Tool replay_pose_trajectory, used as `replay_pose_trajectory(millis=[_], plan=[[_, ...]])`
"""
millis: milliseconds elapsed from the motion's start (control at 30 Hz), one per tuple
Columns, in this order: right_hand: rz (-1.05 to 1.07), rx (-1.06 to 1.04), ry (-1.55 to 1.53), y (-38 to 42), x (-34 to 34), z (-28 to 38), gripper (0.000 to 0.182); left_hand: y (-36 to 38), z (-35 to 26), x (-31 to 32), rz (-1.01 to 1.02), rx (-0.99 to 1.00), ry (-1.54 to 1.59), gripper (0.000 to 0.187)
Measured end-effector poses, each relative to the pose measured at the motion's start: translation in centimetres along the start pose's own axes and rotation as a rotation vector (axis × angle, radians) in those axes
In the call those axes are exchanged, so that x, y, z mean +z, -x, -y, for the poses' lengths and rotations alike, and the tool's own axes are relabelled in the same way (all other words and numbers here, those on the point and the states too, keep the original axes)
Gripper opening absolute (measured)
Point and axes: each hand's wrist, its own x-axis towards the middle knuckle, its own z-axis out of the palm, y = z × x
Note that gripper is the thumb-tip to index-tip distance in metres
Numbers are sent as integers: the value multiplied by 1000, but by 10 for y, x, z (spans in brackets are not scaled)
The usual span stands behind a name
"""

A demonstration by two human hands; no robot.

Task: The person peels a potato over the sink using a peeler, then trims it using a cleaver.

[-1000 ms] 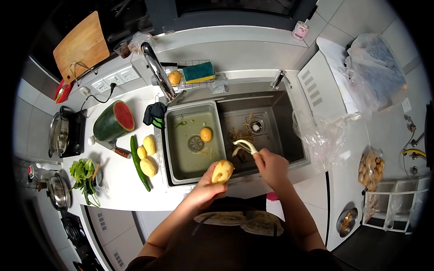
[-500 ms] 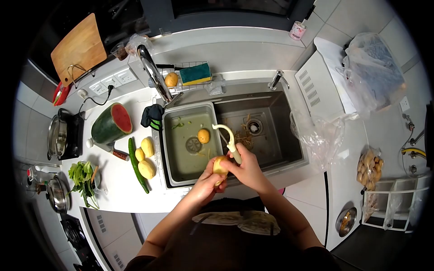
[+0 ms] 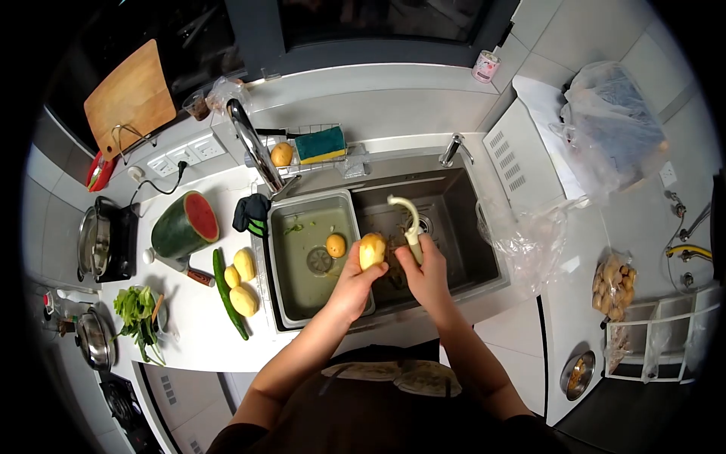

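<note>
My left hand (image 3: 355,284) is wrapped round a partly peeled potato (image 3: 372,251), its pale yellow side facing up. In my right hand (image 3: 427,274) is a cream-coloured peeler (image 3: 414,227), its curved head pointing up and away from me, apart from the potato. Both hands are over the near part of the sink. An unpeeled potato (image 3: 336,245) lies in the water of the left basin (image 3: 281,257). Dark peel scraps lie in the right basin (image 3: 461,227), partly hidden behind my hands.
On the left counter lie several peeled potatoes (image 3: 243,301), a cucumber (image 3: 229,295), a cut watermelon (image 3: 185,225), a knife (image 3: 198,277) and leafy greens (image 3: 138,314). A tall faucet (image 3: 253,144) rises behind the left basin. A wire rack holds a sponge (image 3: 320,145) and a potato (image 3: 282,154).
My hands have moved apart and away from my body, over the sink. The peeler has come off the potato's side, and the potato is now held upright in my left hand.
</note>
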Motion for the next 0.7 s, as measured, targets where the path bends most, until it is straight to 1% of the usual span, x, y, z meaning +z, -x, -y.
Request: replay_pose_trajectory(millis=[33,67,100,133,167,200,233,267,333,367,400,433,467,500,533,567,600,667,700], plan=[[27,0,52,1,-8,3,20,-5,5,-1,-28,58,-122,50],[54,0,105,3,-14,8,23,-6,7,-3,-25,59,-123,50],[47,-75,214,6,-19,14,20,-5,4,-4,-20,34,-151,48],[47,-74,214,9,-19,12,20,-4,2,-5,-16,9,-180,48],[52,-183,282,13,-19,9,20,-4,0,-8,-16,8,-180,48],[56,-291,352,15,-19,8,20,-4,-1,-12,-1,-72,-152,42],[76,-325,379,17,-18,9,21,-4,-2,-13,15,-152,-122,37],[76,-324,381,18,-17,9,21,-3,-2,-13,16,-153,-121,37],[-4,-347,388,19,-14,7,23,3,-3,-12,65,-170,-47,29],[-2,-347,386,18,-14,5,23,4,1,-16,87,-165,-60,32],[-9,-281,446,17,-15,2,23,9,0,-15,84,-168,-61,32],[-17,-215,505,16,-17,-3,23,14,-3,-13,90,-119,-219,35],[-18,-214,505,16,-21,-13,23,17,-4,-12,97,-67,-377,37],[48,-100,576,14,-27,-18,24,20,-2,-13,102,-26,-420,41],[113,6,647,10,-31,-23,24,21,-2,-13,105,-18,-420,41],[112,26,593,15,-31,-22,25,21,-4,-14,96,-41,-441,41],[123,26,592,20,-30,-12,25,25,-4,-15,83,-79,-461,41],[53,-137,362,30,-21,5,21,27,-1,-17,66,-118,-403,40],[84,-173,379,34,-18,10,19,23,-1,-17,57,-140,-348,39]])
